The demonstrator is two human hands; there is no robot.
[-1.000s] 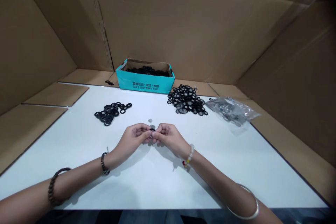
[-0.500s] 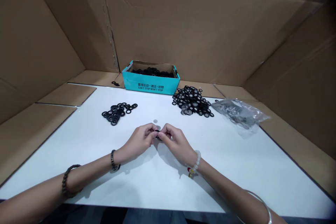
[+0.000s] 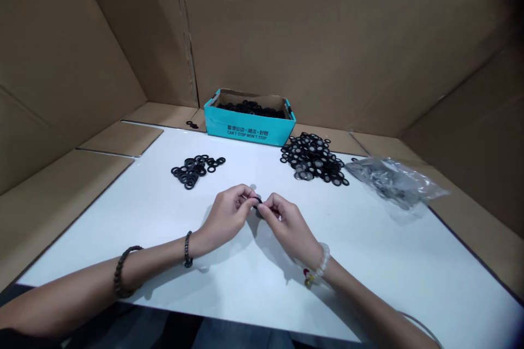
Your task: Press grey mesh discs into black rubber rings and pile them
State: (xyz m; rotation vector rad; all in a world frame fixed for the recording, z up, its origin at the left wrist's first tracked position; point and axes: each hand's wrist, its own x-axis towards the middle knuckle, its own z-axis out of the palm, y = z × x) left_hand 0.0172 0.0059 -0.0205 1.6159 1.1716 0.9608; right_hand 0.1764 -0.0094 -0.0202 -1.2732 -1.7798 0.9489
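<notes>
Between my two hands, above the middle of the white table, is a small black ring [image 3: 257, 201]. My left hand [image 3: 230, 211] pinches its left side between thumb and fingers. From the other side my right hand [image 3: 290, 223] is closed too, its thumb and fingertips pressed against the ring; whether they also hold a thin disc is hidden. Just beyond the fingertips, a small pale disc [image 3: 253, 186] lies on the table, partly covered by the left hand. A loose group of black rings [image 3: 190, 173] lies ahead on the left.
A turquoise box [image 3: 249, 126] full of black rings stands at the back. Right of it is a heap of black rings with grey centres [image 3: 313, 158], then a clear plastic bag [image 3: 393, 180] of grey discs. Cardboard walls [image 3: 307, 38] surround the white table [image 3: 164, 300].
The whole view has shifted, so things on the table appear further right. The ring now shows more clearly between my fingertips, which both stay on it.
</notes>
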